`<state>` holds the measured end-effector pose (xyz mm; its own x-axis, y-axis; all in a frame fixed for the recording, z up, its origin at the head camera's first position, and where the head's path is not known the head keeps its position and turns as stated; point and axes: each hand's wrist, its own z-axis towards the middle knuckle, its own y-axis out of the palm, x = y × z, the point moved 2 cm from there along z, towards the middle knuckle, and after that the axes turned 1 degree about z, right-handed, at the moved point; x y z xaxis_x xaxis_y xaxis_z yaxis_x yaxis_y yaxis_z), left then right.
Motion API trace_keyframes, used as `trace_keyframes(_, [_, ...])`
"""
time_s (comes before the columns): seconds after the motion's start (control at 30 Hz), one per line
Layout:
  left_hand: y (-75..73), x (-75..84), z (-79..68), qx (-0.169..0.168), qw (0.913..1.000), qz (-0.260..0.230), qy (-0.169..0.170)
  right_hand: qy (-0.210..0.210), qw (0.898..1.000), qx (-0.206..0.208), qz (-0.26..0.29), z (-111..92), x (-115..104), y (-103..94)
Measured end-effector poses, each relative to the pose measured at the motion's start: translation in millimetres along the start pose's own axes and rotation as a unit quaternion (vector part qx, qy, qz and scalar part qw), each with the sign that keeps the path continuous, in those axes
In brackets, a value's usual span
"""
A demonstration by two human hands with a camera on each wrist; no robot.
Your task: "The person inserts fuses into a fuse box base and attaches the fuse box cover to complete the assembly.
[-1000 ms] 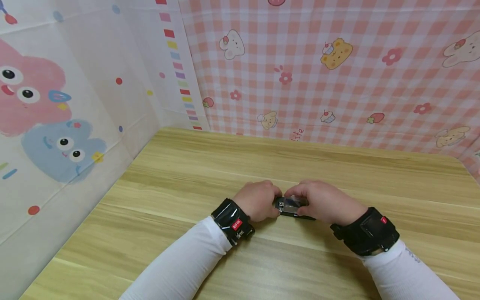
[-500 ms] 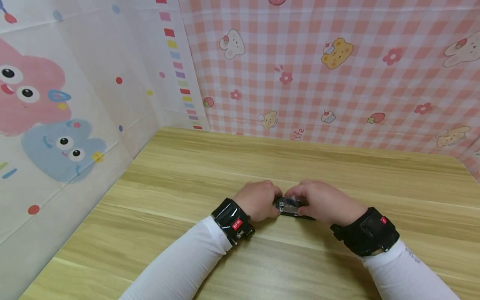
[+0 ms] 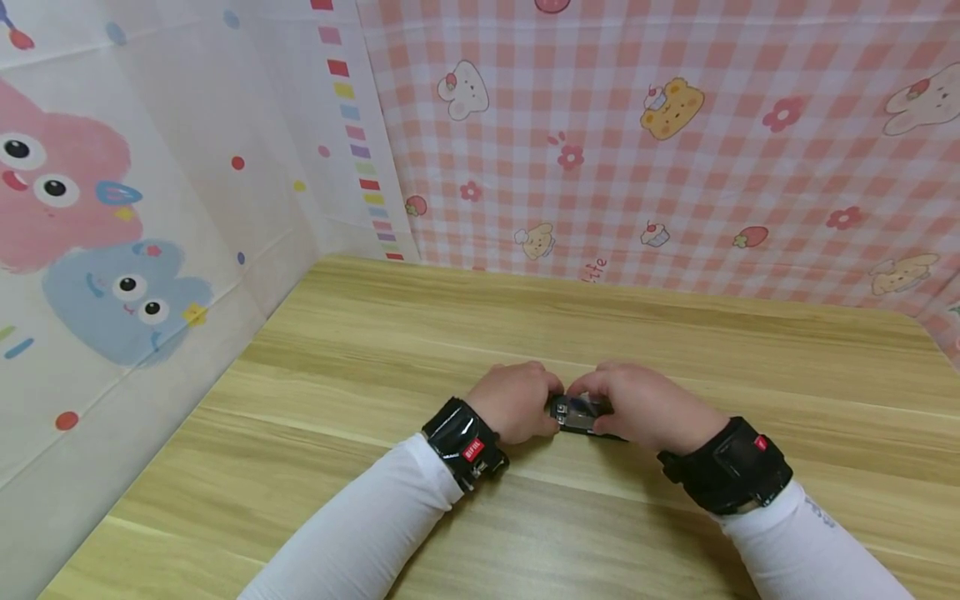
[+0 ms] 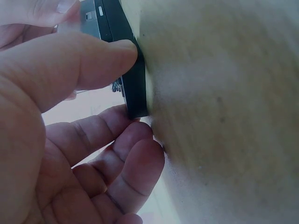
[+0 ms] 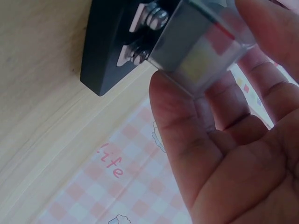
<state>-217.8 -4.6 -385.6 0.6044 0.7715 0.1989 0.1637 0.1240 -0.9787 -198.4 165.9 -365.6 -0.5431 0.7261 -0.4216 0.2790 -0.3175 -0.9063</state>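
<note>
A small black block, which looks like a terminal block, lies on the table between the hands in the head view. Metal screws with washers show at one end in the right wrist view. Over its top is a clear plastic cover, its near end tilted up off the block. My left hand grips the block's left end, thumb along the side wall and fingers at the far side. With thumb and fingers, my right hand pinches the cover by its two sides. The block's right end is hidden under that hand.
The wood-grain table stretches out around both hands. A pink checked cloth hangs along its back edge, and a white printed cloth along the left. Black straps with devices sit on both wrists.
My right hand and wrist have shifted very slightly to the left over the block. The left hand and the block stay practically where they were.
</note>
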Motion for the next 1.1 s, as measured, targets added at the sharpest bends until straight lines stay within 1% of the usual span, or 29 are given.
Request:
trace_keyframes(0.23, [-0.2, 0.2, 0.9, -0.001, 1.0, -0.002, 0.002, 0.01, 1.0, -0.005, -0.004, -2, 0, -1.2])
trace_keyframes(0.53, [1.5, -0.4, 0.3, -0.008, 0.9999, -0.007, -0.007, 0.015, 1.0, -0.008, -0.008, -2, 0, -0.1])
trace_keyframes(0.7, [0.0, -0.4, -0.6, -0.008, 0.9998, -0.014, -0.01, 0.031, 0.999, -0.015, -0.01, -2, 1, -2.0])
trace_keyframes(0.8, [-0.8, -0.4, -1.1, -0.006, 0.9998, -0.016, -0.009, 0.043, 0.999, -0.017, 0.004, -3, 3, -4.7])
trace_keyframes(0.9, [-1.2, -0.9, -1.5, -0.007, 0.9998, -0.018, -0.01, 0.045, 0.999, -0.005, 0.022, -6, 8, -8.9])
trace_keyframes(1.1, [-1.7, -2.7, -1.8, -0.014, 0.9995, -0.027, -0.008, 0.035, 0.998, 0.048, 0.033, -11, 17, -18.5])
